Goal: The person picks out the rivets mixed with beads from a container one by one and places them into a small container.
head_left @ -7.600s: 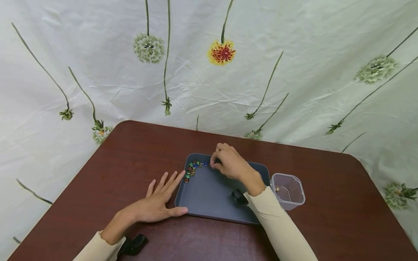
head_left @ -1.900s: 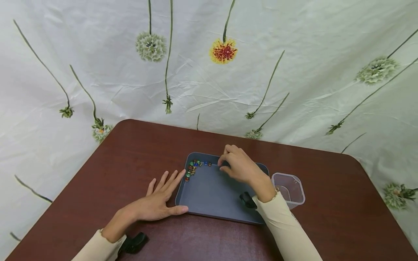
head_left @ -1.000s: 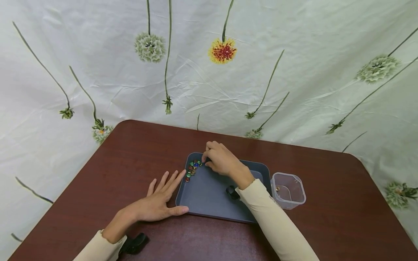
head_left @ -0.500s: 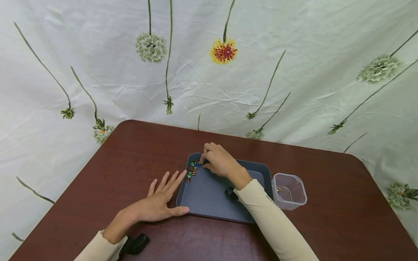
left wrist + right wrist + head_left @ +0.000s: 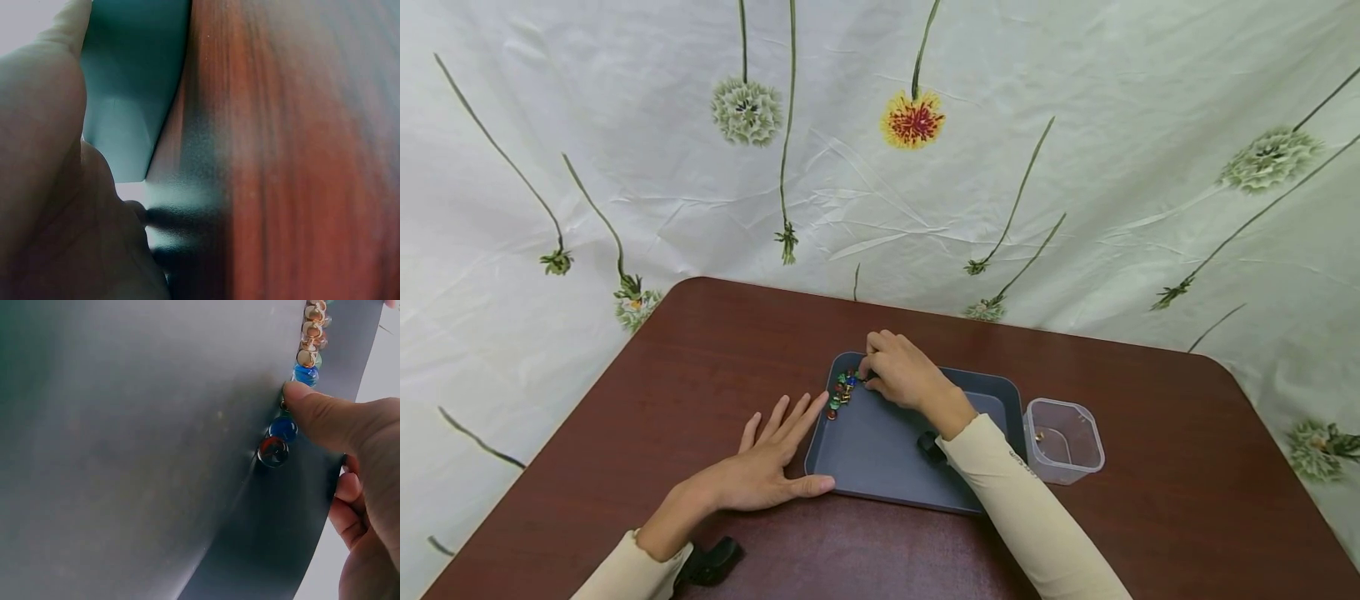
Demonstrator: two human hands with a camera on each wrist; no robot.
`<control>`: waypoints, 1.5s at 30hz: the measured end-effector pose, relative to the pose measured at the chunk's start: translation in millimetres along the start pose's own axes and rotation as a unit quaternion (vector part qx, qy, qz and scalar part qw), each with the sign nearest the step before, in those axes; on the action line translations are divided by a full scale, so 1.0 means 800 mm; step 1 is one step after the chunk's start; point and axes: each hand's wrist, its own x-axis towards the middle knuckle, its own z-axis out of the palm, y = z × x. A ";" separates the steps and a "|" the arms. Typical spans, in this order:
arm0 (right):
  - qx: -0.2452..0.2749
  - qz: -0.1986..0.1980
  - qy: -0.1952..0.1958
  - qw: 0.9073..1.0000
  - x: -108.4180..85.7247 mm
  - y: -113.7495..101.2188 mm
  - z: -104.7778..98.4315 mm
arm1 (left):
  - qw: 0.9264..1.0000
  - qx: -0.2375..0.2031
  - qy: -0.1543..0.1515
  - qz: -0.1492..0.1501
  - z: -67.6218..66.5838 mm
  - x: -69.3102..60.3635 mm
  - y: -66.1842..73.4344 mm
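Note:
In the head view, a dark grey tray [image 5: 895, 454] holds red, green and blue glass marbles [image 5: 835, 403] and small gold beads [image 5: 306, 358], lined along its left and far edges. My right hand [image 5: 906, 372] reaches over the tray's far edge, fingers curled. Its thumb and fingers pinch at a small gold bead [image 5: 284, 405], mostly hidden by the thumb, in the right wrist view. A blue marble [image 5: 283, 429] and a reddish clear marble [image 5: 273, 452] lie beside the thumb. My left hand [image 5: 760, 467] is spread flat at the tray's left side, fingertips near its rim.
A clear plastic container [image 5: 1063, 442] stands against the tray's right side, with a small gold piece [image 5: 1039, 437] inside. Both stand on a reddish-brown table [image 5: 1180, 467]. A flower-patterned white cloth [image 5: 1075, 167] hangs behind the table.
My right hand has moved left along the tray's far edge, now covering the blue and reddish marbles seen there 1.9 seconds ago. In the last half second it barely shifts. My left hand stays put.

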 end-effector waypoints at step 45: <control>-0.001 -0.005 0.006 1.000 -0.019 0.003 -0.007 | 1.000 0.002 0.000 -0.003 -0.001 0.000 0.000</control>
